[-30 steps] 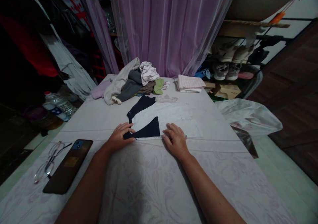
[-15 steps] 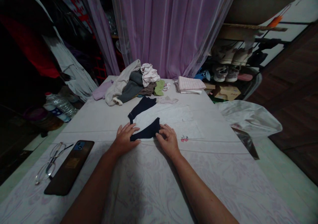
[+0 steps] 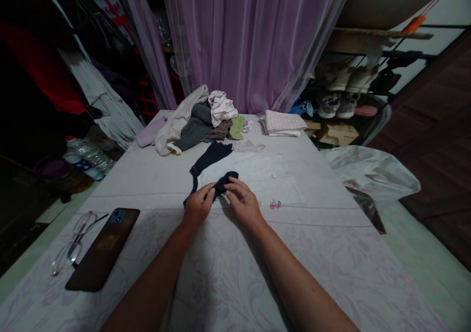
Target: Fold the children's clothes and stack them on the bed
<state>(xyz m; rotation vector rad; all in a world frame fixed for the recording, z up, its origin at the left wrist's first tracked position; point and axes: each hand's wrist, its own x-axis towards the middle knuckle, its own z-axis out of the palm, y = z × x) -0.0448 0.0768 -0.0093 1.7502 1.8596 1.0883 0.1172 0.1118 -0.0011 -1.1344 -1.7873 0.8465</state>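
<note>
A small white shirt point(image 3: 250, 167) with navy sleeves lies flat on the cloth-covered table, its body stretching to the right and a red print near its lower edge. The far navy sleeve point(image 3: 211, 156) is spread out. Between my hands the near navy sleeve point(image 3: 223, 182) is bunched and lifted a little. My left hand point(image 3: 198, 205) is closed, thumb and fingers pinching the sleeve from the left. On the other side my right hand point(image 3: 245, 202) pinches the sleeve's outer end, fingers curled over it.
Heaped clothes point(image 3: 195, 123) lie at the far left of the table point(image 3: 147, 175), folded pink-and-white cloth point(image 3: 283, 123) at the far right. A phone point(image 3: 105, 248) and eyeglasses point(image 3: 75, 241) rest near left. Beyond hangs a purple curtain point(image 3: 235, 47); a plastic bag point(image 3: 371, 172) stands right.
My left hand has moved right from the collar side and closed on the near sleeve. That sleeve has gone from flat to bunched and raised between both hands.
</note>
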